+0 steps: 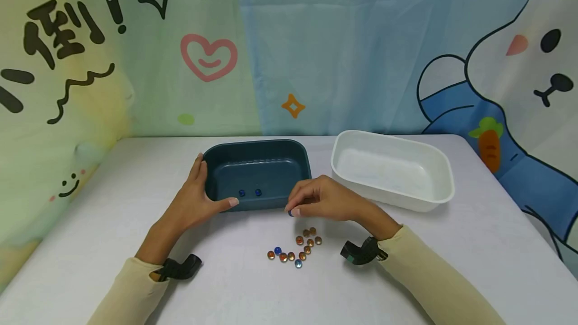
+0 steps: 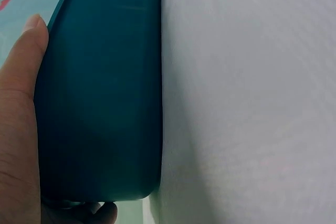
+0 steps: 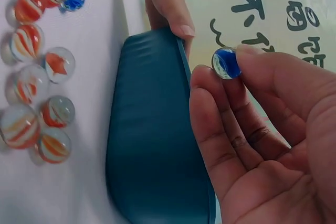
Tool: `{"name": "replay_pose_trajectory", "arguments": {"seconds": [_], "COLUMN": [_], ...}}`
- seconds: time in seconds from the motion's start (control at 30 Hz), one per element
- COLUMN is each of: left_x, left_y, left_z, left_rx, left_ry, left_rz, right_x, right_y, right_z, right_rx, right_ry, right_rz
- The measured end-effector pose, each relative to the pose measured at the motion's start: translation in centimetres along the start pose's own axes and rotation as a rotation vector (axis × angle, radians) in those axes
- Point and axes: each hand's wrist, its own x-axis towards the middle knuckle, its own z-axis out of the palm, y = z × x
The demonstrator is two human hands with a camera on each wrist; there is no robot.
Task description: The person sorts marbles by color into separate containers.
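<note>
The left hand (image 1: 196, 201), spread wide, braces the dark bin (image 1: 259, 204), while the right hand (image 1: 324, 197), closed to a pinch on a blue marble (image 3: 227, 63) near the bin's front wall, should grip evenly and clear the rim, since smooth glass could slip.

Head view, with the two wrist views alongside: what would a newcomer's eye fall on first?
Probably the big white cartoon animal on the right of the backdrop. On the table, the loose, mostly orange-swirled marbles stand out in front of the dark teal tray. In the right wrist view, the blue-swirled marble pinched in the right hand's grip likely draws the eye.
</note>
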Motion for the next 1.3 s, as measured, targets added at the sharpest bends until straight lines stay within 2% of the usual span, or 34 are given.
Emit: {"name": "replay_pose_trajectory", "arguments": {"seconds": [0.3, 0.63, 1.03, 1.3], "left_x": [0.1, 0.3, 0.2, 0.2], "left_y": [-0.1, -0.1, 0.0, 0.1], "left_z": [0.0, 0.1, 0.2, 0.0], "left_rx": [-0.005, -0.009, -0.007, -0.006], "left_ry": [-0.004, -0.003, 0.003, 0.003], "left_rz": [-0.003, -0.004, 0.000, -0.004], "right_x": [1.6, 3.6, 4.9, 5.9], "right_y": [0.0, -0.1, 0.5, 1.0], "right_z": [-1.4, -2.6, -4.1, -4.6], "right_rx": [-0.038, -0.053, 0.002, 0.003], "right_ry": [0.064, 0.094, 0.135, 0.149], "right_rz": [0.043, 0.087, 0.177, 0.247]}}
